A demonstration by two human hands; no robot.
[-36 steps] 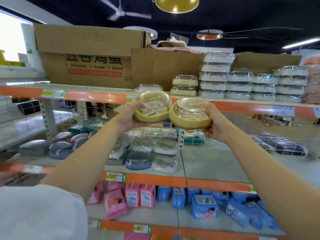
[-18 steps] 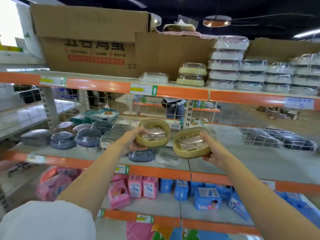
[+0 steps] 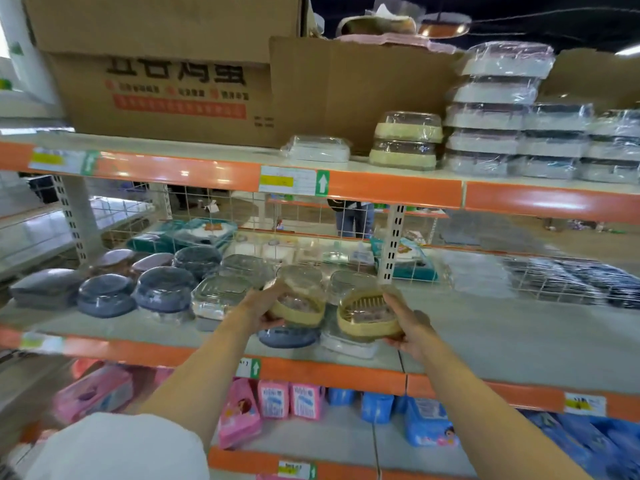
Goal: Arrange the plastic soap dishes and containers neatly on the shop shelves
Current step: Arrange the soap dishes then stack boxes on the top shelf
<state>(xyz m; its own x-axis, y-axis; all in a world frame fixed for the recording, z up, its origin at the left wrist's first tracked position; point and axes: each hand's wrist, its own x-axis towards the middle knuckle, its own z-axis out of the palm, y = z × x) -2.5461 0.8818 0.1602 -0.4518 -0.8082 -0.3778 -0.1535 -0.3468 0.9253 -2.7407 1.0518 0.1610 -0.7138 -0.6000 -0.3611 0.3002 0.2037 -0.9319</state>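
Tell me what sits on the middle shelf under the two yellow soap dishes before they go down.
Both hands, left and right, hold yellow soap dishes above the middle shelf. A blue dish and a white dish already lie directly beneath. Bare shelf shows to the right.

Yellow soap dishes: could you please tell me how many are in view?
4: one in the left hand, one in the right hand, and two stacked on the top shelf. Others may be hidden.

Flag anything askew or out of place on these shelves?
Top shelf: the white soap-dish stack leans, its top dishes tilted. One clear wrapped dish lies alone beside the two stacked yellow ones. Nothing looks spilled or broken.
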